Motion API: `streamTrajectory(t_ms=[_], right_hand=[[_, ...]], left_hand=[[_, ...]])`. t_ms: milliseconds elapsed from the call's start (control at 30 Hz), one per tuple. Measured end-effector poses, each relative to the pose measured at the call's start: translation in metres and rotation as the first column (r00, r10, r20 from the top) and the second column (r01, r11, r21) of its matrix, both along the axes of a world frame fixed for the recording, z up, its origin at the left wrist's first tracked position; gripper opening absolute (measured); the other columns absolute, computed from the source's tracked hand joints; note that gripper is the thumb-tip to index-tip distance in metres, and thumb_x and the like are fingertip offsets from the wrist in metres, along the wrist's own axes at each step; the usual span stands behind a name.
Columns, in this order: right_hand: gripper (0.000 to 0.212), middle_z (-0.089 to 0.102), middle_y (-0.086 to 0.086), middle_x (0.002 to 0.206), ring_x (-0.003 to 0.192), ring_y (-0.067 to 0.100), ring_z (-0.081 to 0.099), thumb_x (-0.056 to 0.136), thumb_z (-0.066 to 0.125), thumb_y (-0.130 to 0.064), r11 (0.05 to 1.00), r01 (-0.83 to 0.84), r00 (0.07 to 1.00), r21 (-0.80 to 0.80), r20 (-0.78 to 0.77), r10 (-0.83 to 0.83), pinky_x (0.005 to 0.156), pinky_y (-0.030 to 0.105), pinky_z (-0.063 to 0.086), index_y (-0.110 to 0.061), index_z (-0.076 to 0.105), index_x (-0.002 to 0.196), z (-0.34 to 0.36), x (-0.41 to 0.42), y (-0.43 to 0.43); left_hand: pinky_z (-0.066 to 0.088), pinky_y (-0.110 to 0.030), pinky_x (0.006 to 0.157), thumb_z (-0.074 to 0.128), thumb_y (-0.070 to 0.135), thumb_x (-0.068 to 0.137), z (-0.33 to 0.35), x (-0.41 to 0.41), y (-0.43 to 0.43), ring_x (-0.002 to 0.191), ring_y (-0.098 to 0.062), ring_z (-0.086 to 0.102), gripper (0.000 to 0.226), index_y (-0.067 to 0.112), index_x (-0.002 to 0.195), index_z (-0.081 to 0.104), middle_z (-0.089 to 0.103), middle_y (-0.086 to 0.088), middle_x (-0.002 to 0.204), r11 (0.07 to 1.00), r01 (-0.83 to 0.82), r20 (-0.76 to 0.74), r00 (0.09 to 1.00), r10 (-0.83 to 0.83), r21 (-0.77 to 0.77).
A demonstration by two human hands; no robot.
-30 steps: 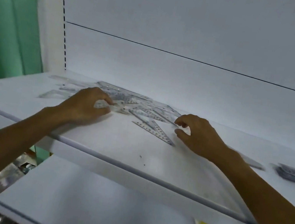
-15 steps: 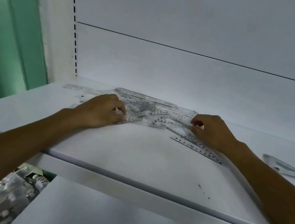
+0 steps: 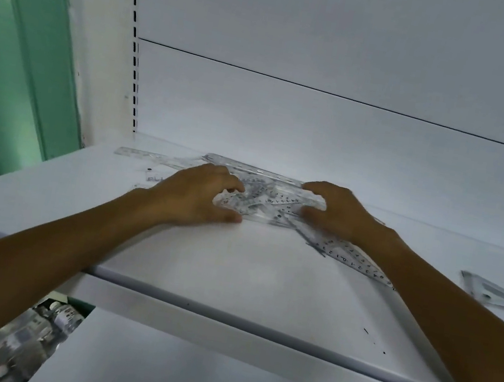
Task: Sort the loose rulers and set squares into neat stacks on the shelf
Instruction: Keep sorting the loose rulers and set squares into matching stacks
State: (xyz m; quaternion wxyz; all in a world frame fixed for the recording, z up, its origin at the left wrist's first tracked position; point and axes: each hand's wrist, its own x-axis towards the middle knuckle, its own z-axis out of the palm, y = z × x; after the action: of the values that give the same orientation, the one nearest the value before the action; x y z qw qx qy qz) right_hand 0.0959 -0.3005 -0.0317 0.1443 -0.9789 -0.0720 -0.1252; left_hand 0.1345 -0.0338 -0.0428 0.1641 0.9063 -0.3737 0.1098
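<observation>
Your white shelf (image 3: 246,276) carries a jumbled pile of clear rulers and set squares (image 3: 271,199) near the back, with one ruler (image 3: 357,263) jutting toward you, and a lone set square (image 3: 500,295) well apart, right.

**Two hands on the ruler heap**

We saw the left hand (image 3: 196,195) and the right hand (image 3: 336,215) set at opposite ends of a heap of clear rulers and set squares (image 3: 262,199) near the back of the white shelf (image 3: 230,270). The fingers were curled over the plastic, and the left thumb was down at the heap's front edge. A long ruler (image 3: 257,171) lay along the back of the heap. A numbered set square (image 3: 361,264) poked out from under the right wrist toward the shelf front. A lone set square (image 3: 500,294) lay well to the right. Behind rose a white back panel (image 3: 333,54) and a slotted upright (image 3: 134,47). A green wall (image 3: 17,51) stood at left, and wrapped goods (image 3: 17,348) showed below the shelf.
</observation>
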Motion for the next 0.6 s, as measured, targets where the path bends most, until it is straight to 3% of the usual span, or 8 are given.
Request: streamTrajectory(t_ms=[133, 233, 333, 433, 600], right_hand=[[0.048, 0.044, 0.001, 0.143, 0.131, 0.018, 0.039, 0.091, 0.053, -0.025, 0.987, -0.135, 0.988, -0.083, -0.084, 0.128, 0.106, 0.027, 0.027, -0.021, 0.042, 0.137, -0.004, 0.01, 0.032], [0.033, 0.06, 0.005, 0.126, 0.117, 0.022, 0.052, 0.091, 0.053, -0.022, 0.982, -0.154, 0.988, -0.112, -0.016, 0.153, 0.097, 0.03, 0.039, -0.015, 0.058, 0.123, -0.003, 0.012, 0.035], [0.033, 0.064, 0.006, 0.117, 0.108, 0.021, 0.056, 0.087, 0.061, -0.027, 0.983, -0.13, 0.99, -0.128, 0.032, 0.135, 0.089, 0.027, 0.039, -0.014, 0.06, 0.118, -0.001, 0.009, 0.032], [0.041, 0.058, 0.012, 0.111, 0.091, 0.02, 0.055, 0.084, 0.065, -0.019, 0.995, -0.091, 0.995, -0.029, 0.047, 0.092, 0.083, 0.027, 0.041, -0.009, 0.052, 0.122, 0.001, 0.005, 0.031], [0.03, 0.051, 0.007, 0.091, 0.077, 0.02, 0.049, 0.085, 0.057, 0.001, 0.973, -0.01, 0.995, 0.229, 0.098, -0.013, 0.069, 0.024, 0.037, -0.005, 0.049, 0.112, 0.004, -0.005, 0.025]], left_hand=[[0.037, -0.032, 0.097, 0.055, 0.049, 0.085, 0.001, -0.005, -0.011, 0.121, -0.016, 0.042, 0.055, 0.034, 0.136, 0.041, 0.051, 0.004, 0.13, 0.997, 0.032, -0.01, 0.999, -0.031, 0.071], [0.04, -0.035, 0.093, 0.05, 0.036, 0.092, 0.005, -0.009, -0.014, 0.114, -0.019, 0.049, 0.032, 0.027, 0.122, 0.057, 0.06, 0.001, 0.119, 0.986, 0.086, 0.089, 0.991, -0.099, 0.142], [0.038, -0.034, 0.093, 0.042, 0.02, 0.095, 0.004, -0.01, -0.014, 0.114, -0.02, 0.049, 0.03, 0.02, 0.121, 0.056, 0.058, -0.002, 0.12, 0.987, 0.096, 0.101, 0.989, -0.11, 0.126], [0.036, -0.033, 0.096, 0.039, 0.016, 0.096, 0.003, -0.01, -0.014, 0.116, -0.021, 0.047, 0.031, 0.019, 0.123, 0.055, 0.057, -0.004, 0.121, 0.993, 0.093, 0.082, 0.992, -0.099, 0.074], [0.036, -0.025, 0.084, 0.056, 0.014, 0.089, 0.006, -0.011, -0.018, 0.105, -0.02, 0.052, 0.03, 0.019, 0.118, 0.059, 0.057, -0.005, 0.111, 0.996, 0.091, -0.01, 0.996, -0.091, -0.002]])
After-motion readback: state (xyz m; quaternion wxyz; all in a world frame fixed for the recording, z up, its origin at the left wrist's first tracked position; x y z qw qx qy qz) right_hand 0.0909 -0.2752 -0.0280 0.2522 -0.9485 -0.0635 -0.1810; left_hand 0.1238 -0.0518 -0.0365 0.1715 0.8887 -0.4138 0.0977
